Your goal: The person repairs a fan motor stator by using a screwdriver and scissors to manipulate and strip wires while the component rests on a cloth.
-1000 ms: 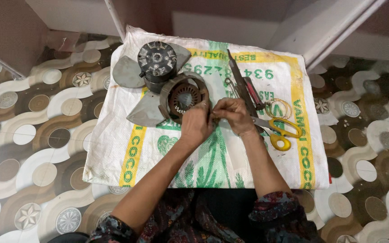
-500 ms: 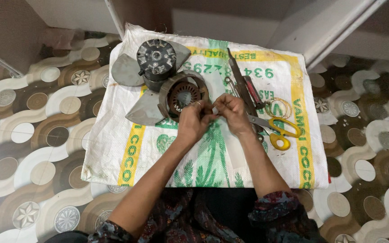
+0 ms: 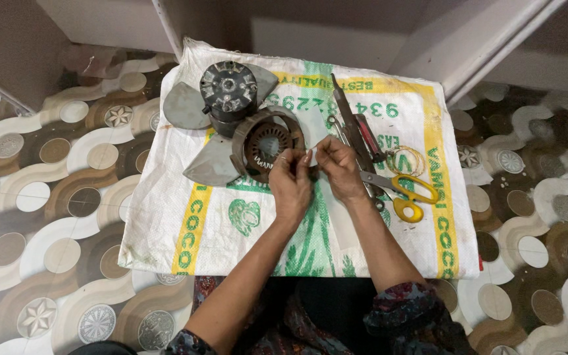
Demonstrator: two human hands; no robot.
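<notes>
Left hand: we are seeing the left hand (image 3: 290,184) lying at the near right edge of the round stator, its fingers curled and pinching together on something very small that we cannot make out.
Right hand: the right hand (image 3: 338,165) is sitting just beside the left one, its fingertips meeting the left fingertips in the same pinch; what is between them is too small for us to tell.
Stator: the round metal stator (image 3: 265,143), a rusty brown ring with slots inside, is lying flat on the sack, touching the left hand at its near right side.
Fan part: a dark motor hub with grey metal blades (image 3: 229,92) is lying just beyond the stator, on the far left part of the sack.
Sack: we are looking at a white woven sack (image 3: 165,217) with green and yellow print, spread on the floor and carrying all the things.
Scissors: yellow-handled scissors (image 3: 405,190) are lying to the right of the right hand, near it.
Tools: a long dark tool and a red-handled one (image 3: 357,128) are lying side by side on the far side of the right hand.
Wire: a small coil of thin wire (image 3: 407,160) is resting just beyond the scissors.
Floor: the patterned floor (image 3: 54,197) of brown and cream circles is surrounding the sack.
</notes>
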